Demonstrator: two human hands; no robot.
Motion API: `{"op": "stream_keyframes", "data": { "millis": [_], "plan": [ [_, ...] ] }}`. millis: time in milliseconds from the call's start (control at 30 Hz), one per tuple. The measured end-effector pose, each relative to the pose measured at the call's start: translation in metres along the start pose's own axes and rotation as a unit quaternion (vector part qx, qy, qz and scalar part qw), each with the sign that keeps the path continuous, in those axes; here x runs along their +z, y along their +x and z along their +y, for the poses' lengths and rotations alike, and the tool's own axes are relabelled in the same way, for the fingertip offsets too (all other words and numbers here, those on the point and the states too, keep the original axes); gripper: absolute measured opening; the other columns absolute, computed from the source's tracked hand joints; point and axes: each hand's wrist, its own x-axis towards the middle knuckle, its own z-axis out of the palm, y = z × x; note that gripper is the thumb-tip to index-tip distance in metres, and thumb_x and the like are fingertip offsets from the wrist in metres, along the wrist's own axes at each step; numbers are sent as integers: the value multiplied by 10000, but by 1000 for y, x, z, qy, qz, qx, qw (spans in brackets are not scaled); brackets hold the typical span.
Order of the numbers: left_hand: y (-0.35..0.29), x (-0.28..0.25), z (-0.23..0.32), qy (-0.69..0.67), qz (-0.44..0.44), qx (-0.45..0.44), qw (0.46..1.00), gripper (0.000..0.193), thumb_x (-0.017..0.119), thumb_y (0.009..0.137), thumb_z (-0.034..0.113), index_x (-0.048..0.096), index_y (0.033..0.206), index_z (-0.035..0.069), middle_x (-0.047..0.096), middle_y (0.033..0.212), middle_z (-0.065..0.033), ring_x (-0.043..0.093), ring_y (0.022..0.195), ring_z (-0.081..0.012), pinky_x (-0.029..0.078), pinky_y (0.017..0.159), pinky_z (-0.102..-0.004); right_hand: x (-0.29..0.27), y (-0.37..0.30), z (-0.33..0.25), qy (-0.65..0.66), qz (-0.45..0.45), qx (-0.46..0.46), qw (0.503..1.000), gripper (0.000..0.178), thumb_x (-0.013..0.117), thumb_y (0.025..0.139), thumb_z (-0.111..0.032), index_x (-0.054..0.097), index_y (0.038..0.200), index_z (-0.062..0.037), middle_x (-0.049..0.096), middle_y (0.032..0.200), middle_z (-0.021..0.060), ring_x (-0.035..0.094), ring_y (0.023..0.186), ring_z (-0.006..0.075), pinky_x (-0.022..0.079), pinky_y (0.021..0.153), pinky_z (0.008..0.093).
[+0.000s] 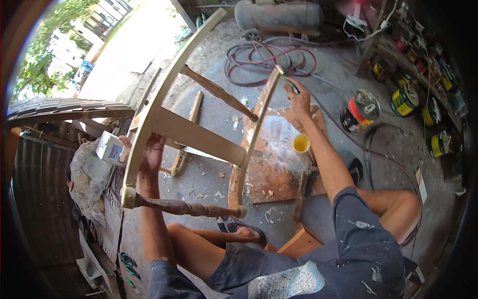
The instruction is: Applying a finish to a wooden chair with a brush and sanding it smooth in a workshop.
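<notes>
Right grip point(299, 102) is closed around a slim tool point(293, 86)

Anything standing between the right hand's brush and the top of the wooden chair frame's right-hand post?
Nothing visible. The brush in the right hand is right at the upper end of the right-hand post; contact is too small to confirm. The left hand is at the opposite post, out of the way.

Wooden frame point(196, 134): rungs point(219, 93) and crosspiece point(181, 127) blocked the middle, with gaps between them.
Right hand point(300, 102): room lay between it and the can point(352, 118).
Cup point(301, 143): stood just left of the forearm point(328, 162).
</notes>
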Motion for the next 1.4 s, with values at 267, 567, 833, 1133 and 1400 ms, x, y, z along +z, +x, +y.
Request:
{"op": "stream_keyframes", "data": {
  "millis": [267,567,833,1133,1400],
  "plan": [
    [3,24,-11,-17,88,21,996,877,361,851,695,453,1264,-73,537,1210,-258,482,1165,-359,313,1048,-496,10,-40,27,-7,40,-27,999,414,672,820,-391,631,1146,-138,617,1047,88,594,894,231,457,785,310],
    [-1,28,-3,-18,112,21,993,878,350,842,707,352,1340,-16,414,1329,-270,427,1204,-391,310,1041,-534,-41,-74,-65,251,42,130,958,268,668,856,-272,658,1009,-52,627,821,15,552,685,69,427,565,189],
    [-6,34,-25,-85,106,-29,990,1014,388,790,752,250,1366,-69,348,1369,-284,374,1258,-406,285,1063,-534,-13,4,-174,319,-218,64,920,246,645,865,-227,657,1042,-57,670,852,63,606,711,91,514,653,211],
    [-5,43,-42,-92,114,-44,988,1059,412,769,764,286,1335,-122,407,1331,-265,432,1214,-391,340,1027,-533,-1,116,-143,298,-162,42,940,293,709,815,-216,650,1052,-54,681,875,71,614,669,85,539,623,212],
    [-10,26,-36,-111,73,-74,988,1039,433,796,720,203,1363,-120,301,1394,-298,311,1303,-404,235,1096,-516,24,76,-156,5,29,-240,970,296,684,827,-308,651,1067,-138,620,823,38,590,723,130,477,652,259]
  ]
}}
